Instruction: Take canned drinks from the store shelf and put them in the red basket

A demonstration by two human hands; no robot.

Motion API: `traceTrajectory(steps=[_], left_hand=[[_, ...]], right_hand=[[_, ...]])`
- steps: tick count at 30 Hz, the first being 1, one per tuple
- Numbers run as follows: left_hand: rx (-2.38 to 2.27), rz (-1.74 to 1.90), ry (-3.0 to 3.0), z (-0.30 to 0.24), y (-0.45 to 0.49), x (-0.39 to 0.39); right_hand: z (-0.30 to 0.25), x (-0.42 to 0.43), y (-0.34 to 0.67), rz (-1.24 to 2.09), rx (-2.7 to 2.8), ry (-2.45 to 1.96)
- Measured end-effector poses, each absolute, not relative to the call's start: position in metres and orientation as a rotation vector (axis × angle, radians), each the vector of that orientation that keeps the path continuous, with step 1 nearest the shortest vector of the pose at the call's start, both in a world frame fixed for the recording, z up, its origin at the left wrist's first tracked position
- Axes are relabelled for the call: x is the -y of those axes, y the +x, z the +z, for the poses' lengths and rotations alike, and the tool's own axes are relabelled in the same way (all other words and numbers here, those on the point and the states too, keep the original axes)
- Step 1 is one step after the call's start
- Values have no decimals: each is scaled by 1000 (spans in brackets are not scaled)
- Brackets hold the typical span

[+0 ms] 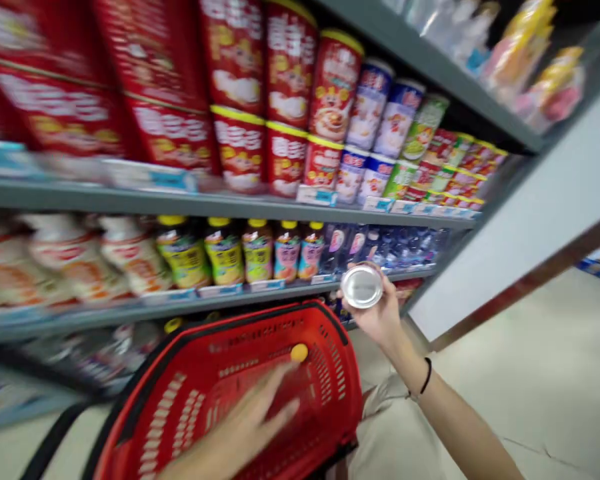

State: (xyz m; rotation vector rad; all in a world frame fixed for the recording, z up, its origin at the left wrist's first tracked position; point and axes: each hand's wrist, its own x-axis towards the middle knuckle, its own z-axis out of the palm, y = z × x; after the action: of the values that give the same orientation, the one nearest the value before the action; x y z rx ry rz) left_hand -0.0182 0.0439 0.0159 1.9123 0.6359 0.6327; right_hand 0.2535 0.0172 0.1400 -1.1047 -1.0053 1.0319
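My right hand (380,313) is raised in front of the lower shelf and is closed round a can (362,287) whose round silver end faces me. My left hand (253,417) reaches into a red shopping basket (330,333), its fingers stretched out flat and holding nothing. A small yellow cap (299,352) of something lying in the basket shows just beyond the fingertips. A black band circles my right wrist.
Grey store shelves (230,203) run along the left, with red cans above and yellow-capped bottles (225,253) below. A pale wall (530,220) closes the aisle on the right. The floor (545,373) is light tile. The basket's black handle hangs lower left.
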Motion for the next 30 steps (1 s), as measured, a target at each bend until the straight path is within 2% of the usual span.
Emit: traceTrajectory(steps=[4,7,10,17,30], left_hand=[[-701,944,2124,42,-38,-76],[-736,1218,2213,50,-56,-91],[-775,1265,2324,45,-68,-87],[-642,1185,2384,36,-68,-78],[-636,1290,2322,36,-69,-92]], right_hand=[[92,-43,168,1521,960,-1064],[63,-56,131,1717,771,-888],[38,-61,111,1749,495,-759],[6,-58,104,1779,136,-838],[0,-69,132,2010,555,-762]])
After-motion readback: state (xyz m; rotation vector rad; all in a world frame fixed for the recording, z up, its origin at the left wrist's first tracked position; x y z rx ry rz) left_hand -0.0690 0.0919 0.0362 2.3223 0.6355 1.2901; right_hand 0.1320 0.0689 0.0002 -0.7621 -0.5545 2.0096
